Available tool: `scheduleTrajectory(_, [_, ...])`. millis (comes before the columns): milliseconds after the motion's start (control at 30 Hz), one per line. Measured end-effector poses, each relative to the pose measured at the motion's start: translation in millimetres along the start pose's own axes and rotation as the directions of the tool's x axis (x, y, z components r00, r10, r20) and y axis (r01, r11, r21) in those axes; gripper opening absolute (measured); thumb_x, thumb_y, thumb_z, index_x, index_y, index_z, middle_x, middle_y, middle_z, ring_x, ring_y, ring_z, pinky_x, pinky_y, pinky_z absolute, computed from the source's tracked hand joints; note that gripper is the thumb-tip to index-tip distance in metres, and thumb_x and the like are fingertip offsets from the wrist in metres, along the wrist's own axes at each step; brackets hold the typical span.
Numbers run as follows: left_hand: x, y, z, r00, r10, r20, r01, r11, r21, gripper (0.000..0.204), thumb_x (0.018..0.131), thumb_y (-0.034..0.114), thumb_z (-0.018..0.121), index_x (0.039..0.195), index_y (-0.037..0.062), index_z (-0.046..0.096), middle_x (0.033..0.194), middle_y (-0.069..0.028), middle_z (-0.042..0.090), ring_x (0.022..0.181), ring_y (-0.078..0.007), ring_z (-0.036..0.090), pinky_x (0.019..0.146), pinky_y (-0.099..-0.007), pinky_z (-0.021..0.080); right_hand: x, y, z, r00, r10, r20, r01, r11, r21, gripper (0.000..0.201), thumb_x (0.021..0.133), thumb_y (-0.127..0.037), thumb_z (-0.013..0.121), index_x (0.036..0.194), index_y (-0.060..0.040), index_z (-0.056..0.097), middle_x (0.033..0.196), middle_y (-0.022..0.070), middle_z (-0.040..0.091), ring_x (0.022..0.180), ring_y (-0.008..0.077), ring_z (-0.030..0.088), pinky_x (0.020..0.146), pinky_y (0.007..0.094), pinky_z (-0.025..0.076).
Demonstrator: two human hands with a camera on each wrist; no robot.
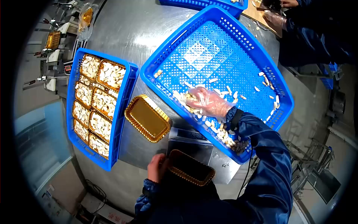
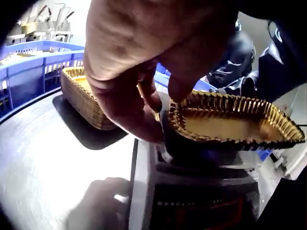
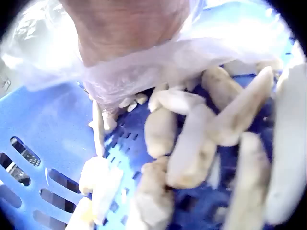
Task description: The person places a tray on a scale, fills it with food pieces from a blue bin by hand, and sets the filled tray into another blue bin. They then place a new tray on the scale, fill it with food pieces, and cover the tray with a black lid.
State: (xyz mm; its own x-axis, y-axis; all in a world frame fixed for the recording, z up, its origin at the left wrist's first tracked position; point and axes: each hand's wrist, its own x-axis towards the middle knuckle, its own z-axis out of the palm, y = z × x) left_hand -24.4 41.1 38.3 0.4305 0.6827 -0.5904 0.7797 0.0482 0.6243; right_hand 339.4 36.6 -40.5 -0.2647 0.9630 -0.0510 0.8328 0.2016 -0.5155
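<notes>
My left hand (image 1: 156, 168) pinches the near end of a gold ribbed tray (image 2: 230, 125), which is tilted beside the scale (image 2: 192, 191); nothing lies in this tray. My right hand (image 1: 209, 102), in a clear plastic glove, reaches down into a big blue basket (image 1: 257, 43). Its fingers curl around small whitish mushrooms (image 1: 182, 98) along the basket's near left wall. In the right wrist view the fingertips are hidden behind the wrist and glove, with more mushrooms (image 3: 192, 148) lying close by on the perforated floor.
Another gold tray (image 1: 147, 119) stands on the metal table (image 1: 130, 149) to the left. Beyond it, a blue crate (image 1: 118, 149) holds several filled gold trays (image 1: 100, 127). At the upper right, another person's gloved hand (image 1: 276, 19) works by a wooden board (image 1: 257, 16).
</notes>
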Motion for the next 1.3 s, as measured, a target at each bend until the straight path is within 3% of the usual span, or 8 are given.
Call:
scheduleTrajectory(233, [1.0,4.3,13.1,0.965,0.259,-0.035,-0.255,0.964,0.078,0.011,0.086,0.010,0.068,0.093,0.0055,0.061,0.083,-0.0141,0.063,0.074,-0.0293,0.065,0.064,-0.0367,0.052,7.1,-2.0,8.9,0.980,0.098,-0.171,-0.087,0.994,0.073,0.056,0.073,0.001,0.062,0.125,-0.0174,0.056,0.128,0.0197,0.051,0.115,0.0381,0.052,0.092,0.0454,0.049])
scheduleTrajectory(400, [14.3,23.0,3.2,0.991,0.086,-0.105,-0.122,0.904,-0.410,0.010,0.096,0.008,0.058,0.088,0.0033,0.054,0.073,0.0055,0.048,0.067,-0.0027,0.041,0.059,-0.0197,0.037,5.9,1.2,12.0,0.889,0.310,-0.338,-0.200,0.925,0.324,0.044,0.071,-0.002,0.072,0.112,-0.0162,0.066,0.117,0.0158,0.057,0.108,0.0360,0.055,0.090,0.0426,0.049])
scheduleTrajectory(567, [48.5,32.8,11.8,0.985,0.090,-0.148,-0.150,0.867,-0.476,0.011,0.097,0.008,0.056,0.088,0.0050,0.050,0.074,0.0061,0.040,0.066,-0.0025,0.034,0.057,-0.0207,0.031,-14.6,-35.5,-40.9,0.791,0.437,-0.428,-0.207,0.850,0.485,0.037,0.071,-0.006,0.071,0.107,-0.0072,0.066,0.105,0.0123,0.062,0.105,0.0342,0.057,0.092,0.0415,0.047])
scheduleTrajectory(800, [58.0,21.9,27.4,0.982,0.113,-0.154,-0.175,0.853,-0.492,0.013,0.098,0.013,0.055,0.089,0.0055,0.049,0.075,0.0044,0.040,0.067,-0.0041,0.035,0.059,-0.0215,0.032,-33.9,-101.8,-75.8,0.991,0.067,-0.118,-0.007,0.894,0.447,0.076,0.065,-0.040,0.082,0.133,-0.0162,0.057,0.125,0.0153,0.056,0.119,0.0355,0.054,0.095,0.0435,0.048])
scheduleTrajectory(833, [56.8,16.7,28.0,0.978,0.127,-0.165,-0.193,0.853,-0.485,0.013,0.098,0.012,0.055,0.089,0.0053,0.049,0.075,0.0041,0.039,0.068,-0.0046,0.035,0.059,-0.0219,0.032,-28.5,-92.7,-82.0,0.977,0.191,0.094,-0.167,0.417,0.893,0.073,0.067,-0.038,0.081,0.133,-0.0176,0.057,0.128,0.0170,0.055,0.120,0.0356,0.053,0.093,0.0438,0.049])
scheduleTrajectory(900, [50.1,2.1,25.3,0.981,0.130,-0.144,-0.183,0.866,-0.465,0.008,0.100,0.011,0.051,0.093,0.0063,0.049,0.080,0.0046,0.044,0.070,-0.0030,0.038,0.062,-0.0195,0.033,-19.0,-55.6,-86.4,0.976,0.145,-0.163,-0.081,0.934,0.347,0.059,0.075,-0.027,0.076,0.130,-0.0207,0.059,0.132,0.0153,0.054,0.121,0.0361,0.053,0.094,0.0440,0.049])
scheduleTrajectory(1067, [32.6,-16.5,20.5,0.988,0.071,-0.138,-0.127,0.883,-0.452,0.009,0.097,0.008,0.053,0.091,0.0031,0.051,0.097,-0.0073,0.061,0.080,-0.0099,0.048,0.073,-0.0255,0.043,18.8,1.1,-0.3,0.996,0.025,-0.081,-0.040,0.981,-0.188,0.048,0.080,-0.011,0.063,0.126,-0.0248,0.061,0.140,0.0118,0.049,0.131,0.0338,0.045,0.096,0.0424,0.048])
scheduleTrajectory(1300, [9.0,-33.9,15.1,0.974,0.189,-0.123,-0.220,0.917,-0.334,0.009,0.097,0.009,0.056,0.093,0.0020,0.053,0.094,-0.0093,0.064,0.078,-0.0137,0.054,0.071,-0.0285,0.046,7.1,1.8,12.3,0.988,0.152,-0.027,-0.153,0.988,-0.035,0.021,0.084,-0.012,0.058,0.103,-0.0145,0.064,0.105,0.0107,0.060,0.100,0.0313,0.057,0.084,0.0405,0.051])
